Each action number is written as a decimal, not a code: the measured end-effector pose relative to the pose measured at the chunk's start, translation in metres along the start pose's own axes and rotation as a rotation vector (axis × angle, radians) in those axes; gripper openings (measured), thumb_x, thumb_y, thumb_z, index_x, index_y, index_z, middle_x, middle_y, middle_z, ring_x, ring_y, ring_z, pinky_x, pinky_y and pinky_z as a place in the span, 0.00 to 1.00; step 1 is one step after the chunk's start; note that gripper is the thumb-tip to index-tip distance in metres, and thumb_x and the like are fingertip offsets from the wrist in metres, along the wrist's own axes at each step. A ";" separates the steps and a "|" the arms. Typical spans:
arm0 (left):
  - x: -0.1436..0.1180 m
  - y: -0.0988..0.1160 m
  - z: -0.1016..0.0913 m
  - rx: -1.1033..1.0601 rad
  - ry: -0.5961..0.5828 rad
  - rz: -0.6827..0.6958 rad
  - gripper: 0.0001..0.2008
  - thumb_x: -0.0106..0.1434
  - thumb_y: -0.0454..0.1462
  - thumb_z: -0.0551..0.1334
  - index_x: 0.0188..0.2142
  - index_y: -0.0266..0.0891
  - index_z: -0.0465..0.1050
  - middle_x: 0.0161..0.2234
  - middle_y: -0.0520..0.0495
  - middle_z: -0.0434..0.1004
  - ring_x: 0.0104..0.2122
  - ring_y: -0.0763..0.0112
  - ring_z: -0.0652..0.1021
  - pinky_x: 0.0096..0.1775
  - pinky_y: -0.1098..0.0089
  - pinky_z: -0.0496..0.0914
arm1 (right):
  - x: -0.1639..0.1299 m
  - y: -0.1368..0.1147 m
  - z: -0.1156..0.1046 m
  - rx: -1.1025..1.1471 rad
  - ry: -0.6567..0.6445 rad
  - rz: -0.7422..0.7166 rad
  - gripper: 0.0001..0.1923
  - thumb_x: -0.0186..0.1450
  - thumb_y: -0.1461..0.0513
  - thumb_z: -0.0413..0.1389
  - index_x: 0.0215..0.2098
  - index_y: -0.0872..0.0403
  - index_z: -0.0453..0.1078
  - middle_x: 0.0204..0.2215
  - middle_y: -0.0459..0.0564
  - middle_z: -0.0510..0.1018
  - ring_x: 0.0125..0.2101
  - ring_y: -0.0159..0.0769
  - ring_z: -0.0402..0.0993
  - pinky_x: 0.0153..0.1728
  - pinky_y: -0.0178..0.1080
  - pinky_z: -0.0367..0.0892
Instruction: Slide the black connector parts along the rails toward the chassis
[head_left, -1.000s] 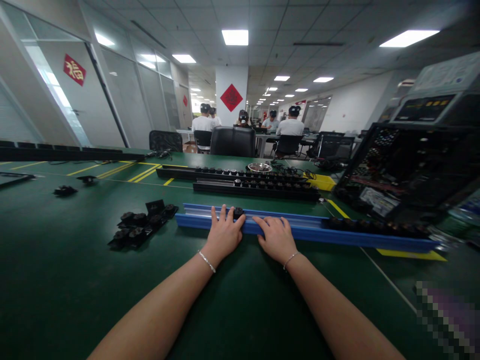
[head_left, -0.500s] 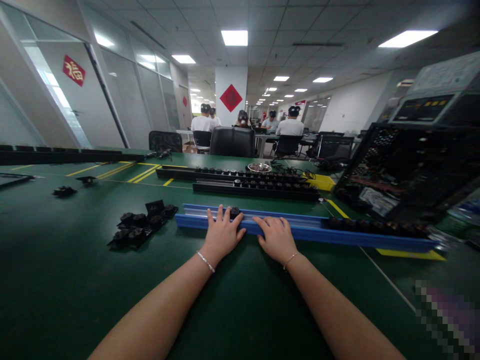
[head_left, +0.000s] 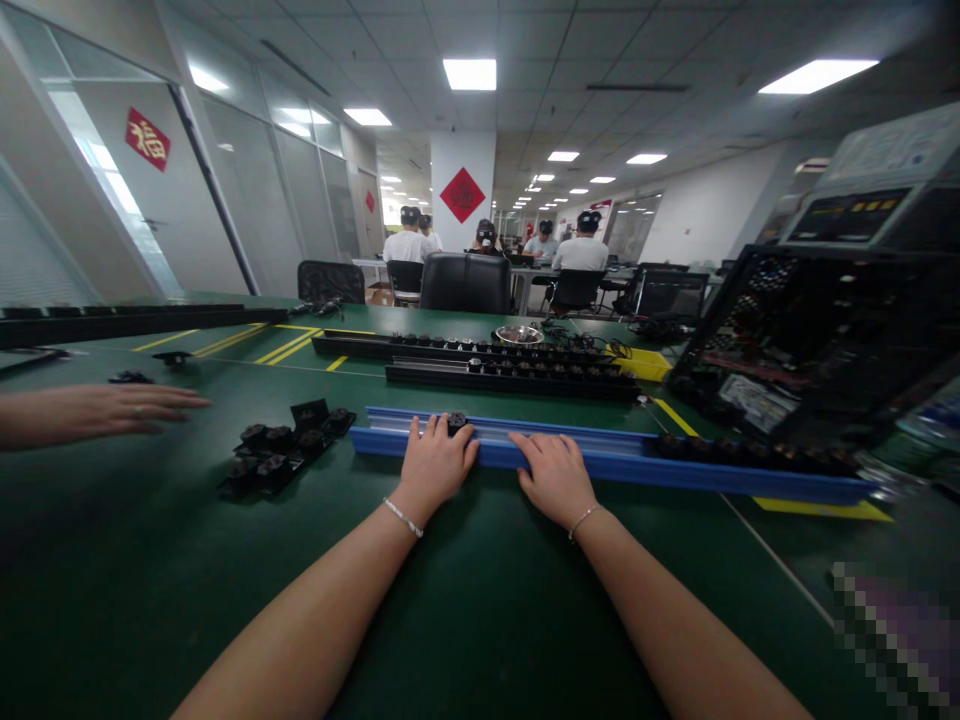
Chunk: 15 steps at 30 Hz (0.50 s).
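A long blue rail (head_left: 622, 466), an open channel, lies across the green table in front of me. My left hand (head_left: 437, 458) reaches over its left part, fingers bent together and thumb at the near side. A small black part (head_left: 457, 424) sits in the channel, gripped between those fingers and thumb. The fingertips are partly hidden. Farther right, my right hand (head_left: 556, 472) holds the rail, its fingers over the near wall and its thumb low on the front. Several black parts (head_left: 757, 452) stand in a row in the rail's right end.
Loose black parts (head_left: 274, 455) lie left of the rail. Another person's hand (head_left: 112, 412) reaches in from the left edge. Two black rails (head_left: 517, 382) with parts lie beyond, near a yellow tray (head_left: 639, 364). An opened computer case (head_left: 817, 340) stands at the right.
My left hand has slid slightly left along the rail with the black part, its fingers drawn closer together. My right hand stays nearly still. Another person's hand has appeared at the left.
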<state>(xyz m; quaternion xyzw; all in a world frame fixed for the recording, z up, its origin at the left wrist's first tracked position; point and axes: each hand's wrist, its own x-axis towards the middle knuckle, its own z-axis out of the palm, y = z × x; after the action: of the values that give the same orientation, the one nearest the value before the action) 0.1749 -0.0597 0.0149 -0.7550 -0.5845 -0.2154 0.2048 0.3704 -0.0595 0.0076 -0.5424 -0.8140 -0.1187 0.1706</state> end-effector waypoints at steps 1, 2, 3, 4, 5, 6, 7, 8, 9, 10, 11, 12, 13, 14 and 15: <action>0.000 -0.001 0.000 -0.002 0.001 -0.004 0.20 0.65 0.47 0.46 0.48 0.47 0.70 0.49 0.38 0.72 0.51 0.53 0.70 0.54 0.46 0.54 | 0.000 0.000 0.000 -0.005 0.001 0.000 0.24 0.61 0.61 0.49 0.56 0.49 0.60 0.46 0.51 0.72 0.47 0.41 0.63 0.53 0.45 0.46; 0.000 -0.002 -0.001 -0.004 0.002 -0.007 0.20 0.65 0.47 0.46 0.48 0.46 0.70 0.49 0.38 0.72 0.51 0.53 0.70 0.54 0.46 0.54 | 0.000 0.000 0.000 -0.010 0.001 0.001 0.25 0.61 0.61 0.49 0.57 0.50 0.60 0.46 0.52 0.72 0.47 0.41 0.63 0.53 0.45 0.46; 0.000 -0.004 -0.001 -0.006 0.003 -0.009 0.20 0.65 0.47 0.46 0.48 0.46 0.70 0.49 0.38 0.72 0.51 0.54 0.70 0.54 0.46 0.55 | 0.000 0.000 0.001 -0.016 0.001 0.003 0.25 0.61 0.61 0.49 0.57 0.50 0.59 0.46 0.52 0.72 0.47 0.41 0.63 0.53 0.45 0.46; 0.001 -0.005 -0.001 -0.007 0.004 -0.011 0.20 0.65 0.47 0.46 0.48 0.46 0.71 0.48 0.39 0.73 0.50 0.55 0.71 0.54 0.47 0.55 | 0.000 0.000 0.001 -0.022 0.000 0.004 0.26 0.61 0.61 0.49 0.58 0.50 0.59 0.46 0.52 0.72 0.47 0.41 0.63 0.53 0.45 0.46; 0.001 -0.007 -0.001 -0.007 0.006 -0.012 0.20 0.65 0.46 0.46 0.48 0.46 0.71 0.48 0.39 0.73 0.50 0.55 0.71 0.54 0.47 0.55 | 0.000 0.000 0.001 -0.027 0.001 0.007 0.26 0.61 0.61 0.49 0.58 0.51 0.58 0.47 0.53 0.72 0.47 0.41 0.63 0.53 0.45 0.46; 0.001 -0.008 0.000 -0.007 0.007 -0.013 0.20 0.65 0.46 0.46 0.48 0.46 0.71 0.48 0.39 0.73 0.50 0.55 0.71 0.54 0.47 0.55 | 0.001 0.000 0.002 -0.031 0.001 0.009 0.27 0.61 0.60 0.49 0.59 0.51 0.57 0.47 0.53 0.72 0.47 0.41 0.63 0.53 0.45 0.46; 0.001 -0.009 0.000 -0.007 0.009 -0.015 0.20 0.66 0.46 0.46 0.47 0.47 0.71 0.48 0.39 0.73 0.50 0.55 0.71 0.54 0.47 0.55 | 0.001 0.001 0.002 -0.032 0.001 0.011 0.27 0.61 0.60 0.49 0.59 0.52 0.57 0.47 0.53 0.72 0.47 0.41 0.63 0.53 0.45 0.46; 0.001 -0.010 0.000 -0.010 0.012 -0.017 0.20 0.66 0.46 0.46 0.47 0.47 0.72 0.47 0.39 0.74 0.49 0.55 0.72 0.54 0.47 0.55 | 0.001 0.001 0.002 -0.031 0.001 0.012 0.27 0.61 0.60 0.49 0.59 0.52 0.57 0.47 0.53 0.72 0.47 0.41 0.63 0.53 0.45 0.46; 0.001 -0.011 0.000 -0.014 0.015 -0.019 0.20 0.66 0.46 0.46 0.47 0.47 0.72 0.47 0.39 0.74 0.49 0.56 0.72 0.54 0.48 0.55 | 0.001 0.001 0.003 -0.028 0.002 0.012 0.27 0.61 0.60 0.49 0.59 0.52 0.57 0.46 0.53 0.72 0.47 0.41 0.63 0.53 0.45 0.46; 0.002 -0.012 0.001 -0.020 0.018 -0.021 0.20 0.66 0.45 0.46 0.46 0.47 0.72 0.47 0.39 0.74 0.49 0.56 0.72 0.54 0.48 0.55 | 0.000 0.001 0.003 -0.025 0.004 0.013 0.27 0.61 0.60 0.49 0.59 0.52 0.57 0.46 0.52 0.72 0.47 0.41 0.63 0.53 0.45 0.46; 0.002 -0.013 0.001 -0.027 0.021 -0.022 0.20 0.66 0.45 0.46 0.46 0.46 0.73 0.46 0.39 0.75 0.48 0.56 0.73 0.54 0.48 0.55 | 0.000 0.001 0.003 -0.021 0.006 0.013 0.27 0.61 0.60 0.49 0.59 0.52 0.57 0.46 0.52 0.72 0.47 0.41 0.63 0.53 0.45 0.46; 0.002 -0.014 0.001 -0.032 0.025 -0.023 0.20 0.66 0.45 0.46 0.46 0.46 0.73 0.45 0.39 0.75 0.47 0.57 0.73 0.53 0.49 0.55 | 0.000 0.002 0.003 -0.017 0.008 0.013 0.27 0.61 0.61 0.49 0.59 0.52 0.57 0.46 0.52 0.72 0.47 0.41 0.63 0.53 0.45 0.46; 0.002 -0.015 0.000 -0.031 0.027 -0.024 0.20 0.66 0.45 0.46 0.45 0.46 0.74 0.44 0.39 0.76 0.46 0.57 0.74 0.53 0.49 0.56 | 0.000 0.002 0.003 -0.014 0.011 0.014 0.27 0.61 0.61 0.49 0.59 0.52 0.57 0.46 0.52 0.72 0.47 0.41 0.63 0.53 0.45 0.47; 0.003 -0.016 0.000 -0.027 0.029 -0.026 0.20 0.66 0.45 0.46 0.44 0.46 0.74 0.43 0.39 0.76 0.46 0.57 0.74 0.53 0.49 0.56 | 0.000 0.002 0.003 -0.013 0.013 0.015 0.27 0.61 0.61 0.49 0.59 0.52 0.57 0.46 0.52 0.72 0.47 0.41 0.63 0.53 0.44 0.47; 0.003 -0.017 0.000 -0.021 0.030 -0.028 0.20 0.66 0.45 0.45 0.44 0.46 0.75 0.43 0.39 0.76 0.45 0.57 0.74 0.53 0.49 0.56 | 0.000 0.003 0.003 -0.012 0.014 0.017 0.27 0.60 0.61 0.49 0.59 0.52 0.58 0.46 0.52 0.72 0.47 0.41 0.63 0.53 0.44 0.47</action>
<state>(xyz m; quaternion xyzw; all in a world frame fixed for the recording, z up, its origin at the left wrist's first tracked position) 0.1586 -0.0534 0.0173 -0.7455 -0.5895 -0.2357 0.2028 0.3725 -0.0575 0.0052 -0.5496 -0.8073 -0.1262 0.1740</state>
